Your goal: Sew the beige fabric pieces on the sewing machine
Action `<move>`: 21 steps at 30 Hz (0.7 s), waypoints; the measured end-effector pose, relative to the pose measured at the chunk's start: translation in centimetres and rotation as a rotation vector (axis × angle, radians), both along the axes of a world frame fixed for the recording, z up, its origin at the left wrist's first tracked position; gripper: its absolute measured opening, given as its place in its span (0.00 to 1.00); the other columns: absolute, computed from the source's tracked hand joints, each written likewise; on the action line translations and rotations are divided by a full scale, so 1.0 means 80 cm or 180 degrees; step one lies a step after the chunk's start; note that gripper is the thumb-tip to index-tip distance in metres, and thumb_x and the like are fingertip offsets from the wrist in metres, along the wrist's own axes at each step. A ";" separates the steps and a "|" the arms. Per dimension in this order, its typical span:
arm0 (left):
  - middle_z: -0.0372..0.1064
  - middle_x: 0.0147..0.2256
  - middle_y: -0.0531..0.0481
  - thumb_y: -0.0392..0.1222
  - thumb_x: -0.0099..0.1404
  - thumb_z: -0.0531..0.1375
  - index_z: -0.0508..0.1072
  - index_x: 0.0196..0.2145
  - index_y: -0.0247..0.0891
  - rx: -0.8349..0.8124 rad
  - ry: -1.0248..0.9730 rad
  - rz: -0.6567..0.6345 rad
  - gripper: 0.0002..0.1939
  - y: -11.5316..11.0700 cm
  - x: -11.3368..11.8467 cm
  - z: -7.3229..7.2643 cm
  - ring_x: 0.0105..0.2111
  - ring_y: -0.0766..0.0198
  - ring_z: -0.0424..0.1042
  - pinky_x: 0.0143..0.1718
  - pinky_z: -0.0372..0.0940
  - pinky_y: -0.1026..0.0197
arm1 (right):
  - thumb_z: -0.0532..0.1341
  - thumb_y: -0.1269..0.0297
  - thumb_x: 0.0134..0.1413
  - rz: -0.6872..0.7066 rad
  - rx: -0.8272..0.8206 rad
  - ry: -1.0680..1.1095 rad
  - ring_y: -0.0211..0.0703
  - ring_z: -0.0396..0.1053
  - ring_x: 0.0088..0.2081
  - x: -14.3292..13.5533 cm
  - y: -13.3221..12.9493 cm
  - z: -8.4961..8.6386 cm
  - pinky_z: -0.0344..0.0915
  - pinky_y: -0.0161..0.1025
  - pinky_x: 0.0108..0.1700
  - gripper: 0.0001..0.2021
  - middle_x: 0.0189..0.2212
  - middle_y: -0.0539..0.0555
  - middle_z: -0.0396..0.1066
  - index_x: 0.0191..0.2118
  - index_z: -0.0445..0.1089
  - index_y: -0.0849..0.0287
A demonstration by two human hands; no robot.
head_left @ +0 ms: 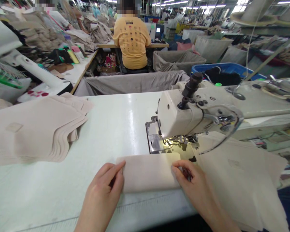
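Note:
A beige rectangular fabric piece [148, 174] lies across the front of the white table, its upper right corner close to the metal plate of the sewing machine [178, 112]. At its left end my left hand [106, 183] pinches the edge between thumb and forefinger. My right hand [192, 177] pinches the opposite end, just below the machine's lit needle area. The remaining fingers of both hands are curled, and what lies under them is hidden.
Stacked beige cut panels [38, 132] lie on the left of the table [111, 125]. More beige fabric [241, 174] spreads at the right, under the machine arm. A grey cloth bin [135, 83] stands behind the table, and a person in a yellow shirt [131, 42] sits beyond it.

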State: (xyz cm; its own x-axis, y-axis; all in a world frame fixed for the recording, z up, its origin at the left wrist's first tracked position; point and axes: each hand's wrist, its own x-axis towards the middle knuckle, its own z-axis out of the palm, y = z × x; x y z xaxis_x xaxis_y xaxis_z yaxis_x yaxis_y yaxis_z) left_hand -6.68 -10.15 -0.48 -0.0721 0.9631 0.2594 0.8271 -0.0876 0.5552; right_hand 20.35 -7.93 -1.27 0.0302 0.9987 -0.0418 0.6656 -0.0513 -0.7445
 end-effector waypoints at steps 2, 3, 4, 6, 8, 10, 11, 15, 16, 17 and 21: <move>0.73 0.33 0.50 0.47 0.70 0.53 0.80 0.42 0.40 0.0001 0.0023 -0.0004 0.16 0.000 0.000 -0.001 0.31 0.62 0.75 0.32 0.72 0.62 | 0.58 0.55 0.59 0.0021 -0.0011 -0.0010 0.43 0.70 0.27 0.000 0.000 -0.002 0.66 0.36 0.32 0.13 0.26 0.51 0.75 0.35 0.77 0.55; 0.73 0.32 0.50 0.47 0.71 0.53 0.79 0.42 0.40 0.0014 0.0040 -0.0015 0.16 0.000 0.000 -0.001 0.30 0.62 0.75 0.32 0.72 0.62 | 0.58 0.55 0.59 0.0027 -0.0023 -0.0026 0.42 0.70 0.28 0.000 0.000 -0.003 0.67 0.36 0.32 0.13 0.27 0.51 0.75 0.35 0.77 0.55; 0.73 0.32 0.50 0.47 0.71 0.53 0.79 0.42 0.40 0.0023 0.0067 -0.0031 0.17 0.000 0.000 -0.001 0.30 0.62 0.75 0.31 0.72 0.62 | 0.58 0.55 0.59 0.0036 -0.0032 -0.0049 0.43 0.71 0.28 0.000 0.000 -0.004 0.67 0.36 0.32 0.13 0.27 0.51 0.76 0.36 0.78 0.55; 0.72 0.32 0.50 0.47 0.71 0.52 0.79 0.43 0.39 0.0041 0.0145 -0.0061 0.17 0.000 0.002 0.000 0.30 0.63 0.75 0.31 0.71 0.62 | 0.58 0.55 0.60 0.0066 -0.0017 -0.0126 0.43 0.72 0.29 -0.001 0.000 -0.004 0.67 0.37 0.34 0.13 0.30 0.51 0.77 0.37 0.77 0.55; 0.72 0.32 0.49 0.46 0.72 0.51 0.78 0.44 0.38 0.0020 0.0305 -0.0072 0.18 -0.001 0.005 0.002 0.29 0.63 0.74 0.31 0.71 0.62 | 0.57 0.57 0.61 0.0135 0.0051 -0.0274 0.43 0.73 0.30 -0.001 0.001 -0.003 0.68 0.37 0.34 0.12 0.31 0.51 0.77 0.37 0.77 0.54; 0.72 0.34 0.47 0.46 0.72 0.50 0.78 0.44 0.38 0.0045 0.0612 -0.0013 0.17 -0.002 0.008 0.004 0.30 0.62 0.74 0.31 0.72 0.60 | 0.56 0.59 0.63 0.0313 0.0200 -0.0530 0.43 0.73 0.30 0.000 0.002 0.002 0.68 0.38 0.34 0.11 0.30 0.51 0.75 0.36 0.76 0.54; 0.73 0.37 0.46 0.45 0.72 0.51 0.78 0.44 0.39 0.0118 0.0809 0.0002 0.16 -0.002 0.008 0.004 0.32 0.60 0.74 0.33 0.72 0.58 | 0.56 0.62 0.63 0.0448 0.0314 -0.0697 0.43 0.73 0.30 0.001 0.003 0.005 0.68 0.38 0.34 0.10 0.30 0.51 0.74 0.36 0.76 0.54; 0.73 0.51 0.39 0.40 0.69 0.54 0.78 0.43 0.40 0.0587 0.1456 -0.0356 0.13 0.004 0.000 0.003 0.51 0.47 0.71 0.48 0.71 0.45 | 0.58 0.75 0.54 0.1041 0.0951 -0.1291 0.48 0.75 0.40 0.010 0.007 0.015 0.71 0.40 0.39 0.11 0.42 0.56 0.73 0.38 0.75 0.54; 0.74 0.51 0.39 0.38 0.69 0.54 0.78 0.43 0.39 0.0581 0.1530 -0.0534 0.13 0.008 -0.004 0.003 0.51 0.46 0.70 0.50 0.70 0.44 | 0.58 0.77 0.52 0.1160 0.1072 -0.1366 0.49 0.74 0.44 0.012 0.008 0.016 0.71 0.41 0.41 0.13 0.47 0.57 0.73 0.39 0.74 0.54; 0.74 0.50 0.40 0.36 0.68 0.53 0.78 0.44 0.39 0.0500 0.1583 -0.0706 0.14 0.013 -0.007 0.004 0.50 0.48 0.71 0.49 0.71 0.44 | 0.58 0.78 0.52 0.1251 0.1138 -0.1406 0.50 0.74 0.46 0.014 0.009 0.017 0.72 0.42 0.43 0.13 0.50 0.58 0.72 0.39 0.74 0.55; 0.76 0.42 0.39 0.31 0.66 0.52 0.77 0.39 0.36 -0.0098 0.1792 -0.1009 0.13 0.050 -0.004 0.018 0.40 0.52 0.74 0.44 0.71 0.50 | 0.58 0.73 0.58 0.1273 0.1052 -0.1384 0.46 0.75 0.41 0.012 0.009 0.016 0.72 0.39 0.40 0.08 0.46 0.56 0.74 0.40 0.71 0.56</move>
State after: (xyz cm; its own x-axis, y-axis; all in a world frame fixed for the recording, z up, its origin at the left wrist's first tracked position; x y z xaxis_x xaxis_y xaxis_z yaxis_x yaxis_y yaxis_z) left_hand -6.97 -6.15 0.97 0.3560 0.9230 0.1463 0.9291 -0.3663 0.0500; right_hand 21.33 -7.19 0.03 -0.3993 0.8947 0.2001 0.8286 0.4456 -0.3390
